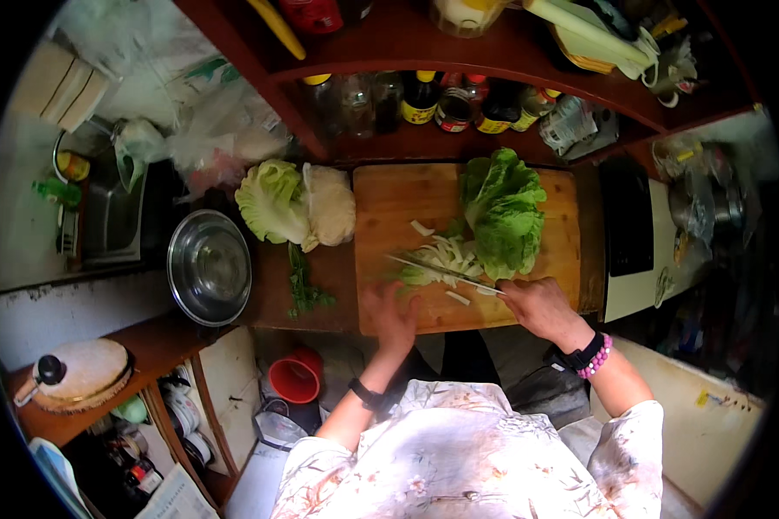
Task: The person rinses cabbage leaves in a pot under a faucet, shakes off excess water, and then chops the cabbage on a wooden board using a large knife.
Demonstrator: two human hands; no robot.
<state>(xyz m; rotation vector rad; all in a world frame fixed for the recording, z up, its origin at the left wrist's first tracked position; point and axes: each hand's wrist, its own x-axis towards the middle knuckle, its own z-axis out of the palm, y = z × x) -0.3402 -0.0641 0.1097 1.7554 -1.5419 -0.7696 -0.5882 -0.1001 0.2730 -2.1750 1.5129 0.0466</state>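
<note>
My right hand (537, 307) grips the handle of a kitchen knife (443, 271), whose blade points left across a pile of cut pale leaf-vegetable strips (453, 254) on the wooden cutting board (389, 194). My left hand (389, 318), slightly blurred, is at the board's front left edge, fingers apart, near the knife tip and some green leaf pieces (417, 276). Whether it touches them I cannot tell. A bunch of leafy green lettuce (505, 214) lies on the board behind the knife. Single pale strips lie apart from the pile.
Left of the board are a pale cabbage-like head (272, 204), a bagged pale item (330, 204), green herbs (304, 282) and a metal basin (209, 267). Bottles (419, 100) fill the shelf behind. A black-topped appliance (626, 217) stands right; a red bucket (296, 376) sits below.
</note>
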